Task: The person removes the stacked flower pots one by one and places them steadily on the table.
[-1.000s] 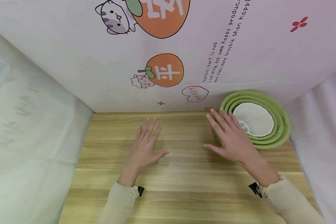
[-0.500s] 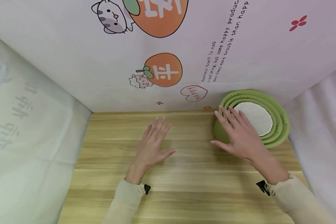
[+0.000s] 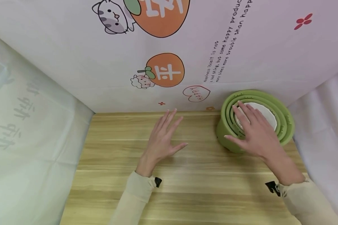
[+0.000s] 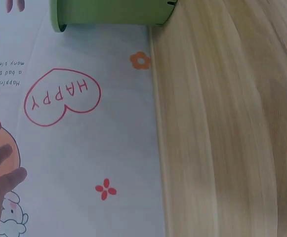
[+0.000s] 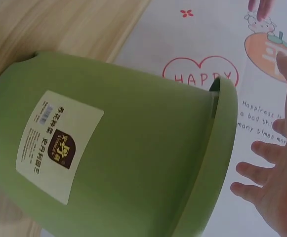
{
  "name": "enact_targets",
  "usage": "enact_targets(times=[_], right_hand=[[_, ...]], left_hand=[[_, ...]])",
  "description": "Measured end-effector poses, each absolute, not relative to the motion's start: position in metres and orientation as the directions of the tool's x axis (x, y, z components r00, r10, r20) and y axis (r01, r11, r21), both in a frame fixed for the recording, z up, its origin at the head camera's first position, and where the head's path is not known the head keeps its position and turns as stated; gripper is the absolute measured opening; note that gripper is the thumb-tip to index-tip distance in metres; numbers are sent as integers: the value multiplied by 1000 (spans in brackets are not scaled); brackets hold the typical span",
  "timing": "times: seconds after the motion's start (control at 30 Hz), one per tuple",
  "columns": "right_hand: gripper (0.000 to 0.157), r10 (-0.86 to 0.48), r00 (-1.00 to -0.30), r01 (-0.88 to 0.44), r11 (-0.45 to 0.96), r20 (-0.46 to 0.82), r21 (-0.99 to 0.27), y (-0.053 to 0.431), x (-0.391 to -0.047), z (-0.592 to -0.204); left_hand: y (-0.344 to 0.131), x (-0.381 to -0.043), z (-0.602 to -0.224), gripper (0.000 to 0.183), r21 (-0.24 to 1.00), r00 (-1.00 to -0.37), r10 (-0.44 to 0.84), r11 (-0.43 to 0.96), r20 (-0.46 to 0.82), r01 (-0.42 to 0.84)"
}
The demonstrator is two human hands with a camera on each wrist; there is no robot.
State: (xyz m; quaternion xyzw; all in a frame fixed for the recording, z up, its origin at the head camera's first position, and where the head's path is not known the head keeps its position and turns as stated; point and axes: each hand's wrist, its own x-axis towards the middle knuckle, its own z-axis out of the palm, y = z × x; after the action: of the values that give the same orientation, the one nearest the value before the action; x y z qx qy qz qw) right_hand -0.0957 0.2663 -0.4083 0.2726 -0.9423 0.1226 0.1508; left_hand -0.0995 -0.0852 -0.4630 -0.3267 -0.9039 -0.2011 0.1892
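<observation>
A stack of nested green flowerpots (image 3: 223,132) stands upright at the back right, with a round white piece (image 3: 268,115) in the innermost one. My right hand (image 3: 256,134) hovers over the stack's near left side, its fingers spread and gripping nothing. In the right wrist view the outer flowerpot (image 5: 148,133) bears a paper label (image 5: 44,143), and the fingers are beyond its rim. My left hand (image 3: 161,142) is held over the table left of the stack, fingers extended, holding nothing. The left wrist view has the lower side of the flowerpot (image 4: 113,11) at its top.
The wood-grain table (image 3: 186,193) ends at an upright white sheet (image 3: 81,62) printed with oranges, cartoon animals and lettering. Pale cloth hangs along the left side (image 3: 36,150) and right side (image 3: 326,125). The pots stand close to the back sheet.
Both hands have moved to the right. The right hand now covers more of the pots' opening, and the left hand is nearer the stack. The pots stay in place.
</observation>
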Motion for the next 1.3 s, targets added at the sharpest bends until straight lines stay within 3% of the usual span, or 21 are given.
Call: enact_targets(times=[0.5,1.3], right_hand=[[102,-395,-813,-505,844,427,-181,288,-99,-420],[102,-271,-858,-406,877,436,-255,343,-100,-422]], left_hand=[[-56,-109,-458,91,278,-660,542,624,520,731],[-20,-123,-452,88,262,-654,593,614,469,744]])
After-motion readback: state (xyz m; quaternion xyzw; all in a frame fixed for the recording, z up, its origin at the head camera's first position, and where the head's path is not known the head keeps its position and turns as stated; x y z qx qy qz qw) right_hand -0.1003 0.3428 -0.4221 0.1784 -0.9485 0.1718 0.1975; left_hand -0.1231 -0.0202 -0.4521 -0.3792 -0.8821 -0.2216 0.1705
